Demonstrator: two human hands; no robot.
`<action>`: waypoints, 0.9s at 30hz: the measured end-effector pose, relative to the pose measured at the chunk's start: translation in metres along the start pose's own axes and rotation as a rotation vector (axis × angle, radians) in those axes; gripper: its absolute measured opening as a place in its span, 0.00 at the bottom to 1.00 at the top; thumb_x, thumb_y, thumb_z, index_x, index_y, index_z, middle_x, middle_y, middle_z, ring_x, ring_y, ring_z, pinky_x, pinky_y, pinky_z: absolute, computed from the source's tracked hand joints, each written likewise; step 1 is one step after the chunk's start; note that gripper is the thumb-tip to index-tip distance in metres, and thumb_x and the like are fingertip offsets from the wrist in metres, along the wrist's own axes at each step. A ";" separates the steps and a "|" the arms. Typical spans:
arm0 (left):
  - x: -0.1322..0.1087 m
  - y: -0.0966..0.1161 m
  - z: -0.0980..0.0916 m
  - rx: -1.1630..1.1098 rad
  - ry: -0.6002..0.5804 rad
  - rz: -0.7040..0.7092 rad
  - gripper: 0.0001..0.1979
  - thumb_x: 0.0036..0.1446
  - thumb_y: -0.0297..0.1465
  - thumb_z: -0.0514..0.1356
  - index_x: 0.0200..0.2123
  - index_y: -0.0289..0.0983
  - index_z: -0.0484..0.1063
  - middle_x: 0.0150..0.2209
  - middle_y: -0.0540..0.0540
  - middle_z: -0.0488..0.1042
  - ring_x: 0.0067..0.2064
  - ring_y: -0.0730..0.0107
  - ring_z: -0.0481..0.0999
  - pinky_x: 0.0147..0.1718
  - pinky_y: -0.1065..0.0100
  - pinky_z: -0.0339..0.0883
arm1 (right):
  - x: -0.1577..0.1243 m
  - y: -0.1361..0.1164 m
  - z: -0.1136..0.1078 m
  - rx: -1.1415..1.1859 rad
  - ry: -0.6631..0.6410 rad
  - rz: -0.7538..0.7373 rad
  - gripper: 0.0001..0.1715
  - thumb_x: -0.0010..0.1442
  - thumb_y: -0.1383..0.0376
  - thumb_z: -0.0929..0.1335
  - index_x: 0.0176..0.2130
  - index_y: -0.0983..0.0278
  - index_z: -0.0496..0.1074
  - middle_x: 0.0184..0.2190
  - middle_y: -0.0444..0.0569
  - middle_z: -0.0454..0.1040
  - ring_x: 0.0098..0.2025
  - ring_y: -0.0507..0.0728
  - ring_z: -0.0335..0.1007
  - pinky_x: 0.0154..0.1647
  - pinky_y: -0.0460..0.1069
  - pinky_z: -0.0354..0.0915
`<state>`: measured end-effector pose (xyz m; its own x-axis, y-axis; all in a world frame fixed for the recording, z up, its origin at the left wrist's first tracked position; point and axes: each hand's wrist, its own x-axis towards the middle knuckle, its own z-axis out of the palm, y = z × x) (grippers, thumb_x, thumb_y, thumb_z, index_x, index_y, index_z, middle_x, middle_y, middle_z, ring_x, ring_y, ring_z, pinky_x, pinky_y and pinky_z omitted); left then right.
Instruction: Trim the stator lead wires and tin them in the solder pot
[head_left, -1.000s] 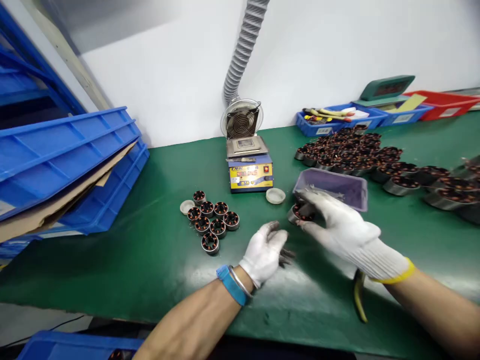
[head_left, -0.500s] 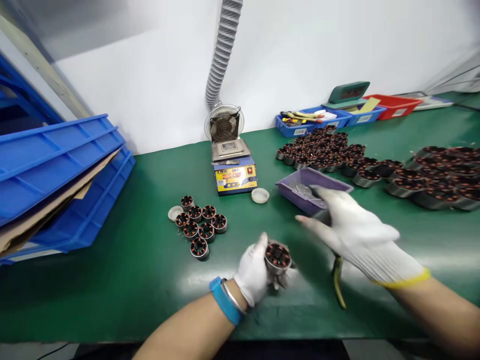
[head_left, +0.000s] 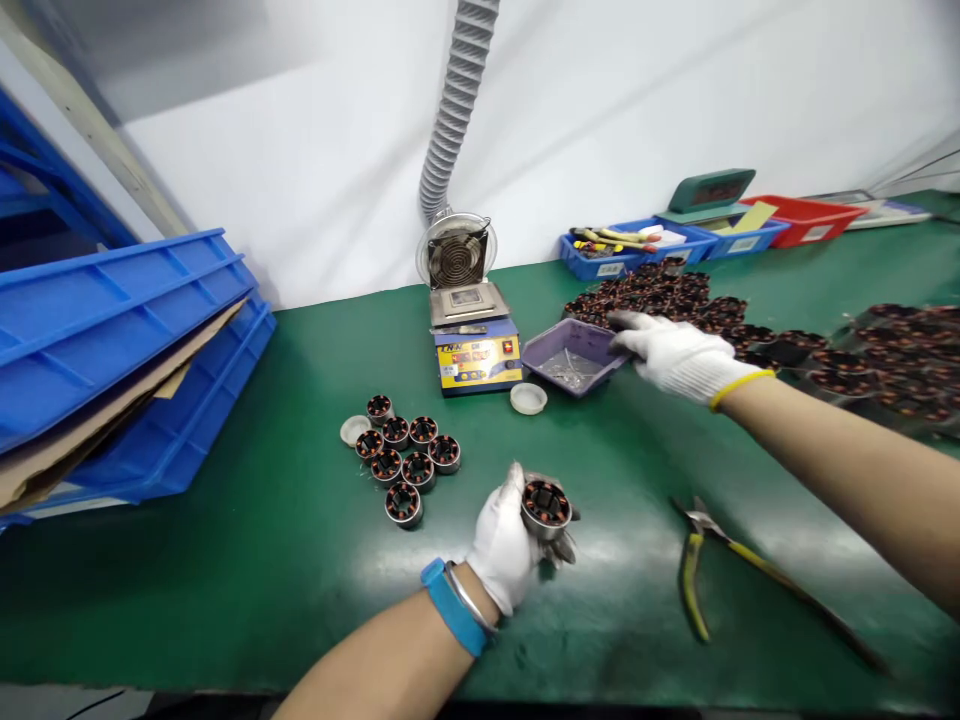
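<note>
My left hand (head_left: 510, 540), in a white glove with dark fingertips, is closed around a motor stator (head_left: 546, 508) with copper windings, its open face turned up. My right hand (head_left: 671, 350), also gloved, is at the right corner of a purple tray (head_left: 536, 360), its fingers and thumb about the rim. Bits of wire or clippings (head_left: 571, 370) lie inside the tray. Cutting pliers (head_left: 701, 522) with yellow-green handles rest on the green table, below my right forearm. To the left of my left hand stands a small group of stators (head_left: 418, 468).
A yellow-blue heating unit (head_left: 478, 362) stands at the back under a grey hose (head_left: 461, 100). Many stators (head_left: 660, 292) crowd the right side. Small white dishes (head_left: 529, 398) sit nearby. Blue crates (head_left: 135, 350) lean at left; blue bins (head_left: 604, 262) and a red bin (head_left: 814, 220) line the wall.
The purple tray has shifted left and back, close to the heating unit, along with my right hand. The pliers now show in full on the table. My left hand keeps the stator.
</note>
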<state>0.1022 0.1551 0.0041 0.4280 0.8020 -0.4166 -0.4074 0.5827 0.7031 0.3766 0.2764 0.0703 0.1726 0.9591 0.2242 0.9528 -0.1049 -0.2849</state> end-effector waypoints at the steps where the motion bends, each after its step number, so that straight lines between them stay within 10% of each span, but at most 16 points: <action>1: 0.000 0.000 0.000 0.001 0.002 -0.004 0.30 0.58 0.59 0.59 0.37 0.34 0.70 0.24 0.46 0.76 0.14 0.72 0.69 0.12 0.72 0.51 | 0.008 -0.001 -0.001 -0.007 -0.011 0.035 0.22 0.60 0.69 0.67 0.52 0.58 0.80 0.66 0.57 0.66 0.57 0.66 0.70 0.56 0.63 0.62; 6: 0.004 -0.001 -0.002 -0.013 0.004 -0.019 0.30 0.59 0.59 0.59 0.37 0.34 0.69 0.25 0.46 0.76 0.15 0.72 0.69 0.13 0.71 0.57 | 0.013 -0.012 0.006 -0.031 -0.038 0.277 0.42 0.71 0.47 0.58 0.68 0.74 0.63 0.59 0.80 0.67 0.60 0.79 0.67 0.51 0.71 0.58; 17: -0.004 0.008 0.000 0.022 -0.013 0.030 0.33 0.60 0.63 0.52 0.41 0.38 0.70 0.30 0.47 0.75 0.21 0.71 0.72 0.18 0.71 0.59 | 0.013 -0.049 0.007 0.098 0.042 0.264 0.48 0.68 0.43 0.59 0.73 0.71 0.55 0.64 0.71 0.64 0.66 0.77 0.62 0.60 0.66 0.59; 22: -0.004 0.009 0.002 -0.004 0.027 0.059 0.36 0.54 0.67 0.54 0.41 0.39 0.72 0.31 0.44 0.74 0.24 0.67 0.72 0.20 0.67 0.62 | -0.112 -0.038 0.016 0.299 -0.233 -0.329 0.36 0.53 0.52 0.73 0.60 0.55 0.72 0.56 0.51 0.76 0.51 0.63 0.78 0.53 0.56 0.75; 27: -0.002 0.009 0.002 -0.089 0.008 0.057 0.35 0.57 0.65 0.54 0.42 0.38 0.71 0.31 0.45 0.73 0.26 0.67 0.73 0.21 0.69 0.65 | -0.190 -0.060 0.038 0.264 0.297 -0.733 0.17 0.63 0.66 0.69 0.51 0.54 0.71 0.42 0.49 0.79 0.45 0.60 0.79 0.51 0.56 0.77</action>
<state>0.0997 0.1582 0.0126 0.3961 0.8347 -0.3825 -0.5006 0.5456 0.6721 0.2776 0.1104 0.0096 -0.3747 0.6472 0.6639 0.7656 0.6198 -0.1721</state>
